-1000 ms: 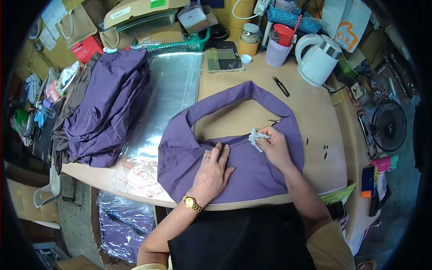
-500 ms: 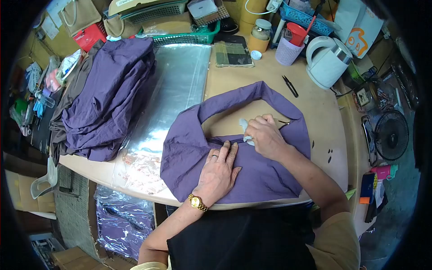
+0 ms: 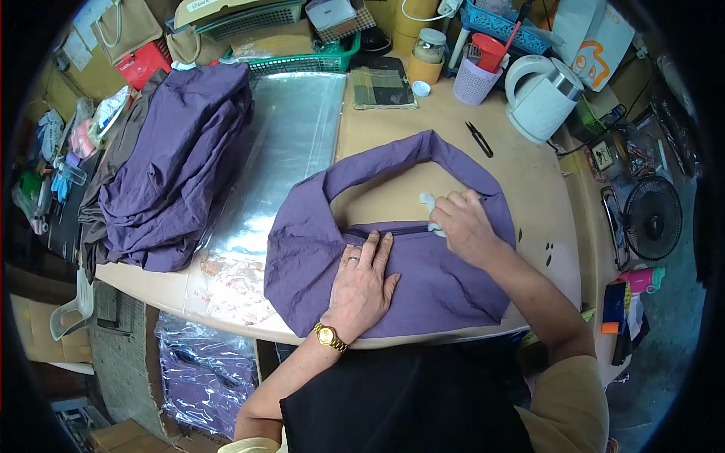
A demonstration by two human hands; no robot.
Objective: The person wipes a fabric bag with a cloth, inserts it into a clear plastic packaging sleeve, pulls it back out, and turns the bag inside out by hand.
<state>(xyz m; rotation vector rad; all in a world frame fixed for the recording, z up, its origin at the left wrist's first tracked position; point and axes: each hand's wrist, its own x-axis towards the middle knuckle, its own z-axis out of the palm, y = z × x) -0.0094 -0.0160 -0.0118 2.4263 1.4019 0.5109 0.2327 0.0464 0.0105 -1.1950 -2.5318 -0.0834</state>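
A purple fabric shoulder bag [image 3: 445, 291] lies flat on the table, its strap looped away from me. Along its top edge runs a zipper opening [image 3: 404, 228]. My left hand [image 3: 364, 283], with a ring and a gold watch at the wrist, rests flat on the bag just below the zipper, fingers stretched out. Bunched in my closed right hand [image 3: 464, 226] is a small pale cloth [image 3: 429, 201], held at the right end of the zipper. The fingertips of that hand are partly hidden.
A heap of purple bags [image 3: 174, 166] lies left, beside clear plastic sheets [image 3: 294, 121]. Black thread snips [image 3: 479, 140] and a white kettle [image 3: 540, 102] are at back right. Several small dark bits [image 3: 548, 254] lie right of the bag. A fan [image 3: 653, 217] stands far right.
My right hand has slid right along the zipper edge with the cloth, uncovering more of the zipper. My left hand stays pressed on the bag. The whole view has shifted slightly.
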